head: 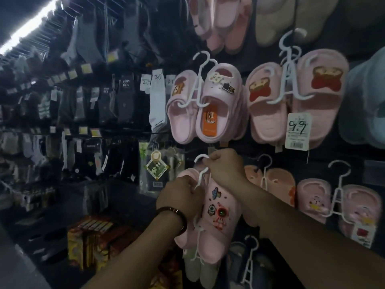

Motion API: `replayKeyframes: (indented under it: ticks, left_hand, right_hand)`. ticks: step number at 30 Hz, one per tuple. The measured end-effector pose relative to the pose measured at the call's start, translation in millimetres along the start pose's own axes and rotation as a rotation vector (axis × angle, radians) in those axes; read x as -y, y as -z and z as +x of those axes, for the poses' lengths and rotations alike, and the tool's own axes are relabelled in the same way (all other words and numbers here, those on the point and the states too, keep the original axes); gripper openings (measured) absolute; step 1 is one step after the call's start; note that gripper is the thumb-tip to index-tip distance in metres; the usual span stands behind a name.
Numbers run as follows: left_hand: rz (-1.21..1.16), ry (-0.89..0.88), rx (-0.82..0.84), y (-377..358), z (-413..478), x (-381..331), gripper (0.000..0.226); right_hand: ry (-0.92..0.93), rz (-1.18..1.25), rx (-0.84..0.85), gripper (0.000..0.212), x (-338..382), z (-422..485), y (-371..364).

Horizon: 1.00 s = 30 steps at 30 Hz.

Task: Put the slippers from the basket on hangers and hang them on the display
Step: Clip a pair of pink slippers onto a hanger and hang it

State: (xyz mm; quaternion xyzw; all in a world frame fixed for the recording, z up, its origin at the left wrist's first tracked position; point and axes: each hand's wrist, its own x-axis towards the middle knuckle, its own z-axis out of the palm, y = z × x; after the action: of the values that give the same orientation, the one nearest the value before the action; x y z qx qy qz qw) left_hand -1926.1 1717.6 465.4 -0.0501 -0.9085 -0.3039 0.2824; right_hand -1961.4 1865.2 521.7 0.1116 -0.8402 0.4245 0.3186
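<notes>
Dark display wall, price tag reads 9.9 | my right hand pinches white hanger hook | left hand grips its stem | pink rocket-charm slippers on it.

The slippers are pink, with small blue, white and red space pictures on top. The hanger is white. The bear slippers are pink with red and brown bears. The price tag is white with black numbers. The card is orange.

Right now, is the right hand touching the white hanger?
Touching. The head view shows the right hand pinching the white hanger just below its hook.
</notes>
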Motion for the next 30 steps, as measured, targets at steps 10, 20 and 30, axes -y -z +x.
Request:
replayKeyframes:
  ticks: [10, 20, 30]
  left_hand:
    - [-0.023, 0.092, 0.019, -25.0, 53.4, 0.3, 0.034]
    - [-0.06, 0.169, 0.077, -43.2, 57.7, 31.7, 0.025]
    - [-0.133, 0.205, 0.1, -28.4, 20.7, 58.3, 0.013]
  right_hand:
    - [-0.046, -0.01, -0.056, 0.023, -19.7, 50.6, -30.1]
    - [0.031, -0.094, 0.067, 0.009, -24.9, 42.4, -55.2]
    - [0.262, 0.007, -0.141, 0.012, -18.0, -5.9, -37.1]
